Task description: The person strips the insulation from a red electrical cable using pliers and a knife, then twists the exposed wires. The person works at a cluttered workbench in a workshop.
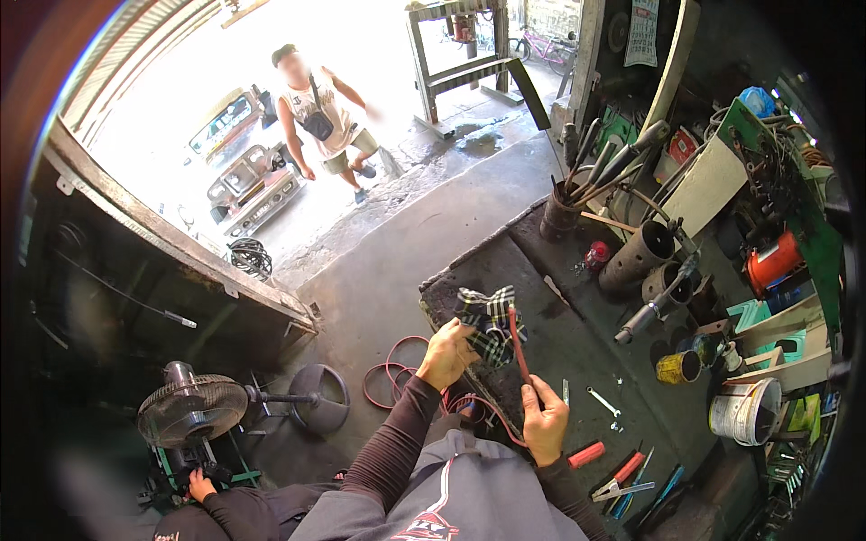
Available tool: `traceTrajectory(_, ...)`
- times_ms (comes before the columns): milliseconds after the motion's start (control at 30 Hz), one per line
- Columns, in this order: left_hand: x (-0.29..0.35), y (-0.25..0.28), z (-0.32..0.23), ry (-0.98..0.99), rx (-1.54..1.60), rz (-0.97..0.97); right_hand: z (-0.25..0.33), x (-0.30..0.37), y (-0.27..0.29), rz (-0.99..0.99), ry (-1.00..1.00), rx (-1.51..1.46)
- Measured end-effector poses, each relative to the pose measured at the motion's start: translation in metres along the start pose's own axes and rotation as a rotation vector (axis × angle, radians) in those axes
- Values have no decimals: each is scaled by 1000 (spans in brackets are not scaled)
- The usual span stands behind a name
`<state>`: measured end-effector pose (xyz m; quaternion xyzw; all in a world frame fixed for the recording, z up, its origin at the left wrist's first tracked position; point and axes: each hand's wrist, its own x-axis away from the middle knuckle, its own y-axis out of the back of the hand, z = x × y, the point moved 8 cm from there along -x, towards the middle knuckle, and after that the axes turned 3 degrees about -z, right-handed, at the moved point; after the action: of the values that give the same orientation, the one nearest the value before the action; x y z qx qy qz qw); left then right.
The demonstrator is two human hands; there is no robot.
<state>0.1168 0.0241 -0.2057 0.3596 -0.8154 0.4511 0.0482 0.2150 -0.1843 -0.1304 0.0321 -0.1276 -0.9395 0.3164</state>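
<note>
The left hand [444, 356] is closed on a plaid cloth [485, 309], pinching its near left side between thumb and fingers. The right hand [546, 422] is clenched around a red hose [518, 347], whose upper stretch runs up to the cloth's right side. From where I stand, I cannot tell whether the hose end is wrapped inside. The cloth is held over the left edge of the dark table [586, 334]; contact with the surface cannot be confirmed. Further loops of hose lie on the floor to the left.

On the table, a wrench [603, 399] lies beyond the right hand, with a red-handled tool [586, 453] just beside that hand. A metal can [560, 218] holds upright rods at the far side; a yellow can [678, 367] lies tilted to the right, near a white bucket [745, 410].

At lower left, a co-worker's hand [200, 485] is at the base of a caged fan [192, 410]. Another person [325, 122] stands near the bright entrance.
</note>
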Motion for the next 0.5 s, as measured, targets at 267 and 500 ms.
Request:
traceTrajectory(267, 20, -28, -6, 54, 283, 7, 8, 7, -27, 121, 140, 101)
traceTrajectory(500, 6, 5, 22, 106, -7, -163, -2, 3, -32, 287, 83, 202)
